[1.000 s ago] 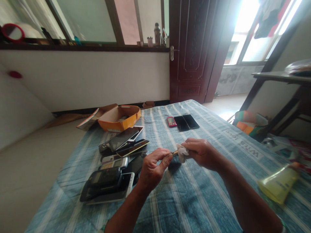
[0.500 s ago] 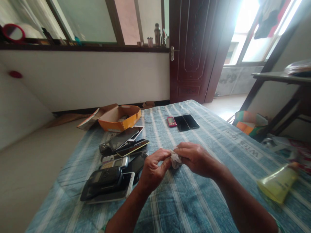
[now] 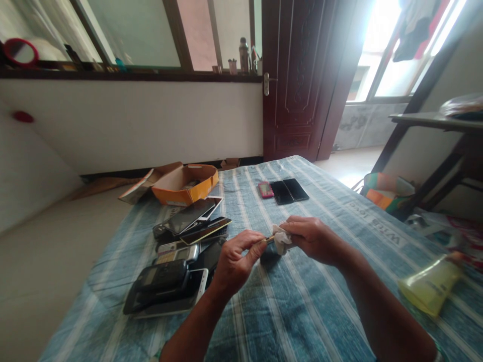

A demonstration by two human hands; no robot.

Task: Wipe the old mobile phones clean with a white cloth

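Over the blue striped cloth [image 3: 302, 311], my left hand [image 3: 236, 261] pinches the edge of a thin phone [image 3: 268, 240], seen edge-on with a gold rim. My right hand [image 3: 315, 239] presses a small white cloth [image 3: 281, 239] around the phone's other end. Both hands hover just above the bed, close together. Most of the phone is hidden by my fingers and the cloth.
A pile of several phones [image 3: 181, 251] lies left of my hands. An open orange box [image 3: 184, 183] sits beyond it. A pink phone [image 3: 266, 189] and two black phones [image 3: 289, 191] lie farther back. A yellowish bottle [image 3: 430, 286] rests at the right.
My right hand slid the white cloth toward my left hand along the phone, then back to the right, baring the phone's gold edge again.
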